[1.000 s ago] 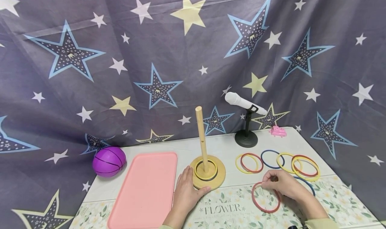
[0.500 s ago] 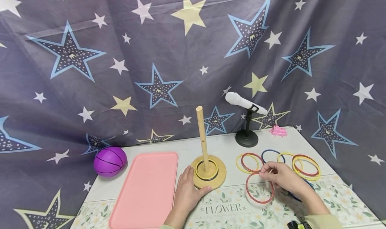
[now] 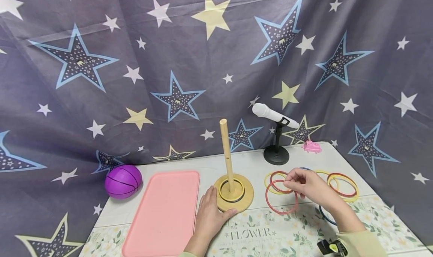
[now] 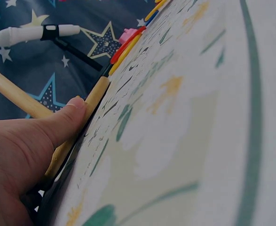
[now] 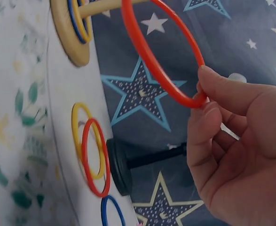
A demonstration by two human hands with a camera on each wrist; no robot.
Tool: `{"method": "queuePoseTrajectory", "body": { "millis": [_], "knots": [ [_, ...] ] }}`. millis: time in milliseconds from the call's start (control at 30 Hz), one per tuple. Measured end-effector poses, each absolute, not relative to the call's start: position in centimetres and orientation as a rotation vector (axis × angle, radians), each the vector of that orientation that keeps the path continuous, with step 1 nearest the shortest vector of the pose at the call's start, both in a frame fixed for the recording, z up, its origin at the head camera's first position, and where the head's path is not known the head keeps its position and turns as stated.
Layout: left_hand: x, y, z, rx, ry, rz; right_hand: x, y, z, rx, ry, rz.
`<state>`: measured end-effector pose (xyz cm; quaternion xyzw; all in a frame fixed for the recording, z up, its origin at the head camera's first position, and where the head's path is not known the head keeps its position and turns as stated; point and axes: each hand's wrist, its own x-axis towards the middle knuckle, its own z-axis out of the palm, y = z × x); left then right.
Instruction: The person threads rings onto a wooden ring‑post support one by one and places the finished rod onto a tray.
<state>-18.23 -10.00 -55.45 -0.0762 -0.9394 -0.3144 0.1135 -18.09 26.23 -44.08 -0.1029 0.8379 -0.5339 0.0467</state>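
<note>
My right hand (image 3: 309, 187) pinches a red ring (image 5: 149, 61) between thumb and index finger, raised above the table and hanging tilted. In the head view, it overlaps a red ring and a yellow ring lying behind it. To its left stands a wooden ring-toss stand (image 3: 227, 157), a round base with an upright peg. A yellow ring (image 3: 220, 191) and a dark blue ring lie around the peg at its bottom. My left hand (image 3: 210, 217) rests against the base's left front edge, fingers extended along it and the thumb (image 4: 72, 110) on the rim.
More rings, such as a yellow one (image 3: 355, 198) and a blue one (image 3: 326, 218), lie at right, partly hidden by my arm. Behind are a white microphone (image 3: 270, 114) on a black stand and a pink toy (image 3: 312, 147). A pink tray (image 3: 162, 212) and purple ball (image 3: 123, 181) are at left.
My right hand has carried the red ring up and to the left, away from the blue ring at right. My left hand has stayed at the base.
</note>
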Motion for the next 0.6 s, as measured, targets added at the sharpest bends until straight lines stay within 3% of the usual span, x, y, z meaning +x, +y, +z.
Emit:
{"method": "queuePoseTrajectory", "body": {
  "millis": [600],
  "knots": [
    [-18.2, -10.1, -55.4, -0.237, -2.735, -0.936, -18.5, 23.5, -39.7, -0.328, 2.595, -1.953]
  ]
}}
